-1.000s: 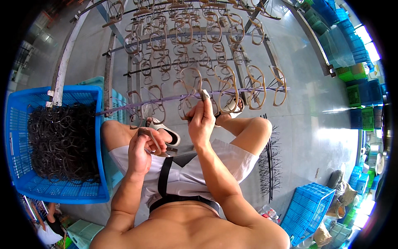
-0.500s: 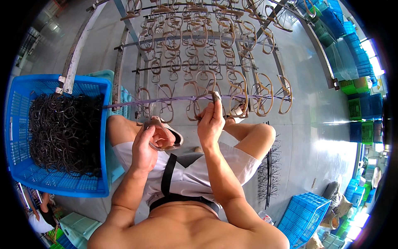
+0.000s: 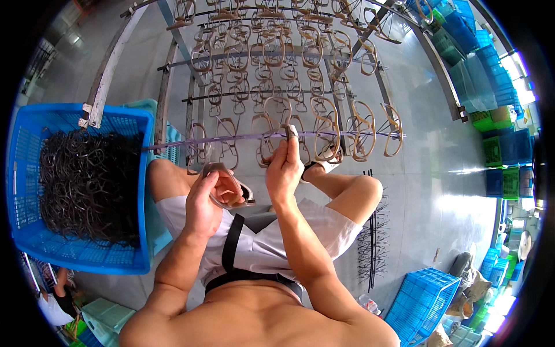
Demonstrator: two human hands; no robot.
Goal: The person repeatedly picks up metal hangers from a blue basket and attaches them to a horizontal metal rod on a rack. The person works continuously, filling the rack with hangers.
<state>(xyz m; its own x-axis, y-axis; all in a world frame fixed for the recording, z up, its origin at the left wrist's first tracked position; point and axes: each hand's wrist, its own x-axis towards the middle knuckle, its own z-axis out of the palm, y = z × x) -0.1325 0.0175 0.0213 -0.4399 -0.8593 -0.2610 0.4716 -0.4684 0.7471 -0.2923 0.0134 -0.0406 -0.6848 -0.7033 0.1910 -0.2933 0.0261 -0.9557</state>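
A purple-wrapped bar point(image 3: 199, 141) crosses in front of me, with several brown eyeglass frames point(image 3: 363, 130) hanging along it. My right hand point(image 3: 283, 173) is closed at the bar, its wrapped index fingertip against one brown eyeglass frame point(image 3: 278, 98) there. Lower and to the left, my left hand point(image 3: 202, 208) curls round another eyeglass frame point(image 3: 216, 167) with a brown front, held below the bar and above my lap. The fingers hide part of that frame.
A metal rack point(image 3: 110, 63) beyond the bar carries more rows of eyeglass frames. On the left stands a blue crate point(image 3: 87, 257) full of dark frames. Thin dark rods point(image 3: 373, 243) lie on the floor at right, near another blue crate point(image 3: 419, 303). Stacked crates point(image 3: 509, 150) line the far right.
My right hand has shifted slightly left along the bar, and the eyeglass frame by its fingertip has moved with it. My left hand keeps its hold, tilting its frame a little.
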